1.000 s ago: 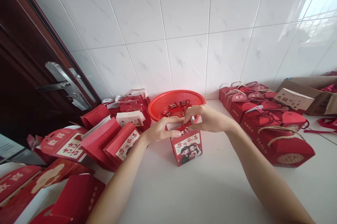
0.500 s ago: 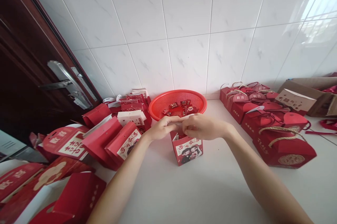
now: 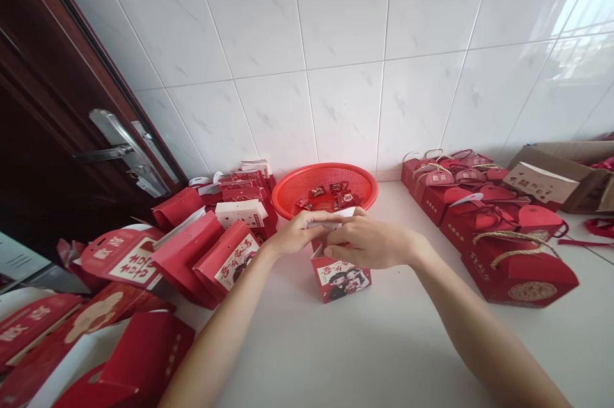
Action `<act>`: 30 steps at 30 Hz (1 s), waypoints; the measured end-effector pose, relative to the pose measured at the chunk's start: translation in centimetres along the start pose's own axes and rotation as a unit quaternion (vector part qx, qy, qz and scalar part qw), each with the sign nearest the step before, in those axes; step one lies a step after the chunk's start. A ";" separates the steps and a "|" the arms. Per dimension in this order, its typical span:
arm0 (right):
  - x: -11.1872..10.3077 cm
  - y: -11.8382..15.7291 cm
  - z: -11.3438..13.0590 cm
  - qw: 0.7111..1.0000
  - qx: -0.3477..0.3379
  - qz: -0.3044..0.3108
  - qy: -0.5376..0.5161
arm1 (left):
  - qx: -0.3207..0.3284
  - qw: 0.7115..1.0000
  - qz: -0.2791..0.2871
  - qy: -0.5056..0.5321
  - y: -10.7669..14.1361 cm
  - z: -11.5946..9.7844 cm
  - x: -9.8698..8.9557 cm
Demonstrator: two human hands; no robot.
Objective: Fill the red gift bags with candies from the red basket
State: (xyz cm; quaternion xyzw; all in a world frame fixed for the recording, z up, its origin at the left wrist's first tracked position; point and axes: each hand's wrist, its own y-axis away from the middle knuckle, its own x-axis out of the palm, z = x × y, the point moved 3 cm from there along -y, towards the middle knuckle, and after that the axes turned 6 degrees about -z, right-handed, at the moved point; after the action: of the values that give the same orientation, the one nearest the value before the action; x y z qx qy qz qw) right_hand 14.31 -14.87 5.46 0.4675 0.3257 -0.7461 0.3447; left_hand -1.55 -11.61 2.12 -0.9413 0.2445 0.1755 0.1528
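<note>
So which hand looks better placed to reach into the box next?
Probably the right hand: it is over the mouth of the box, while the left hand is at its far edge.

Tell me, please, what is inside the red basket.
Several small wrapped pieces lie in the red basket. The left hand, right hand and small box cover part of its near side; anything behind them cannot be seen.

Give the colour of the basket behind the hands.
The basket is bright orange-red, seen best in the head view.
</note>
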 end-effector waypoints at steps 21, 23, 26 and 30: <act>0.3 -5.1 -1.3 0.922 0.176 0.332 -0.096 | 0.014 0.999 0.030 0.010 -0.4 0.1 0.5; 0.9 -5.7 -1.6 0.902 0.189 0.376 -0.096 | 0.017 0.999 0.028 0.004 -0.5 0.2 0.4; 1.6 -6.4 -1.3 0.891 0.185 0.411 -0.059 | 0.013 1.000 0.023 -0.006 -0.6 0.3 0.3; 1.3 -6.8 0.0 0.915 0.167 0.366 -0.032 | -0.003 1.000 0.020 -0.016 -0.5 0.3 0.2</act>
State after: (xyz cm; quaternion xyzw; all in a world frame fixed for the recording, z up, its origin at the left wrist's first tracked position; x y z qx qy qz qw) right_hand 8.33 -11.44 5.33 0.5804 -0.0088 -0.6260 0.5207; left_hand -1.26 -11.13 1.86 -0.9337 0.2600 0.1945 0.1506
